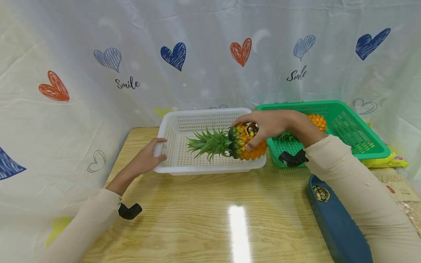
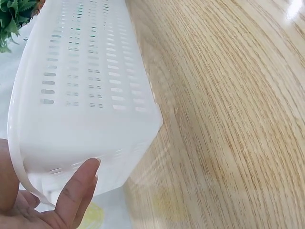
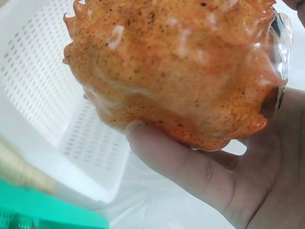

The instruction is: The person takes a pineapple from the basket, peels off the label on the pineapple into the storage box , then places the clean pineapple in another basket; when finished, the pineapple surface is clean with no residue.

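Note:
My left hand (image 1: 146, 157) grips the short left side of a white plastic basket (image 1: 210, 169) at its rim. In the left wrist view, fingers (image 2: 78, 188) press against the outside of the basket wall. My right hand (image 1: 271, 124) holds a small orange pineapple (image 1: 241, 144) by its body, over the right part of the white basket. The pineapple lies sideways, its green leafy crown (image 1: 212, 143) pointing left, and a shiny label shows on its side. Up close in the right wrist view, the thumb (image 3: 167, 157) presses the knobbly orange skin.
A green basket (image 1: 356, 137) stands right of the white one, with another pineapple (image 1: 317, 122) inside, partly behind my right arm. A dark blue lidded case (image 1: 342, 223) lies at the right of the wooden table (image 1: 197, 212). Yellow packaging (image 1: 385, 160) sits behind it.

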Motion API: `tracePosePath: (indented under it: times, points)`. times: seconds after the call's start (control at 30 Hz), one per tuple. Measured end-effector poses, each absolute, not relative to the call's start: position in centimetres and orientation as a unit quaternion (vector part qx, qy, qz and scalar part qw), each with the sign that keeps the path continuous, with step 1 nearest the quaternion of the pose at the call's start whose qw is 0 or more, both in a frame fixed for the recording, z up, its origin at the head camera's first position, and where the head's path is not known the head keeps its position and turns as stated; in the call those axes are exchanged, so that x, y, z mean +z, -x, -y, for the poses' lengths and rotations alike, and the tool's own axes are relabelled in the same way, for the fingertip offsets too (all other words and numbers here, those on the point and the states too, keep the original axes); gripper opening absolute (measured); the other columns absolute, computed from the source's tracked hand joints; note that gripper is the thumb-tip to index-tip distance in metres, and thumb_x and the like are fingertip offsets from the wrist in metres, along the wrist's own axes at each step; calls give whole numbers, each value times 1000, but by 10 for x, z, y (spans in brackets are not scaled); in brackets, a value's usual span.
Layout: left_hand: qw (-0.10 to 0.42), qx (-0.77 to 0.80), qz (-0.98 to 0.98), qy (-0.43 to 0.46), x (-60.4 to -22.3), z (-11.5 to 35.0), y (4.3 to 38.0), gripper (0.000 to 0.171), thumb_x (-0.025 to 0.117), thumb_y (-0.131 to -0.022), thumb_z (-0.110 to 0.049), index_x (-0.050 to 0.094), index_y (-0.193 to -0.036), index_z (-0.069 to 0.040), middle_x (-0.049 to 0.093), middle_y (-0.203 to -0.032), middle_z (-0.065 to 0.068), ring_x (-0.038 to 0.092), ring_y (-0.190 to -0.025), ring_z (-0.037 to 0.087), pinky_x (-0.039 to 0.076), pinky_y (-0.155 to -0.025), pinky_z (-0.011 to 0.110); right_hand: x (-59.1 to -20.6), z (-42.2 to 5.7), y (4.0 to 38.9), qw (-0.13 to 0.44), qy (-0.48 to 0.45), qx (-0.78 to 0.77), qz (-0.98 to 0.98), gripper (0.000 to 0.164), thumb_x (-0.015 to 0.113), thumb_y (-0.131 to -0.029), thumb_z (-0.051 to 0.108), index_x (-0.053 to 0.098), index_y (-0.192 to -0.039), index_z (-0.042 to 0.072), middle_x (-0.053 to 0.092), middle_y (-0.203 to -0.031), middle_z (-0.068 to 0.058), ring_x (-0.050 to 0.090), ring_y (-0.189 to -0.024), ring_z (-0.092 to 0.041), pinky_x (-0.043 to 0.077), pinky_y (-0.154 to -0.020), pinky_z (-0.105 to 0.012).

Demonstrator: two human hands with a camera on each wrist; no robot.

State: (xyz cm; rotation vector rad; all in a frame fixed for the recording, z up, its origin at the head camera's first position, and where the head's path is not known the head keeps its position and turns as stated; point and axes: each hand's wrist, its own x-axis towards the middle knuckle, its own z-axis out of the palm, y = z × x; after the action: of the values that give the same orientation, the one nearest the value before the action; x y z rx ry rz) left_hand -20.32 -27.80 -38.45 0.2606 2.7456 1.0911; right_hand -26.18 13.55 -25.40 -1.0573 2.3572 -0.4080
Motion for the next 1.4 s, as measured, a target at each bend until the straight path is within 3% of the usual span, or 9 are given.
tracePosePath:
  times: [0.33, 0.83, 1.1, 1.23, 1.4]
  points:
    - [87, 367, -922, -88, -383, 277, 203, 61, 56, -100, -11, 28, -154, -2, 51, -140, 30, 64, -112, 39, 54, -86, 46, -255, -154, 243, 271, 397, -163, -861, 84, 75, -84, 49, 39, -155, 24, 41, -156, -4, 48, -132, -32, 42, -105, -55]
    - [93, 374, -919, -84, -385, 277, 202, 62, 56, -101, -14, 28, -155, -3, 52, -139, 29, 64, -112, 38, 54, -86, 45, -274, -178, 202, 321, 408, -188, -834, 79, 75, -85, 51, 41, -153, 28, 40, -158, -2, 39, -144, -34, 37, -109, -62]
    - [92, 373, -919, -87, -384, 277, 203, 62, 57, -101, -14, 29, -155, -3, 53, -138, 29, 65, -112, 37, 54, -85, 44, -285, -185, 181, 360, 392, -203, -822, 79, 77, -84, 46, 43, -152, 25, 42, -155, 1, 43, -142, -30, 40, -108, -56]
    - [90, 373, -920, -85, -384, 276, 202, 62, 57, -101, -14, 29, -154, -3, 54, -138, 29, 64, -112, 37, 53, -87, 46, -291, -187, 170, 369, 389, -196, -821, 80, 77, -82, 48, 43, -151, 30, 41, -155, 3, 43, -142, -27, 41, -109, -54]
    - [91, 372, -920, -84, -384, 277, 202, 62, 57, -101, -15, 29, -155, -3, 54, -138, 28, 65, -112, 37, 53, -87, 46, -300, -187, 158, 387, 393, -187, -813, 81, 77, -82, 49, 42, -152, 29, 41, -157, 0, 42, -143, -33, 43, -105, -52]
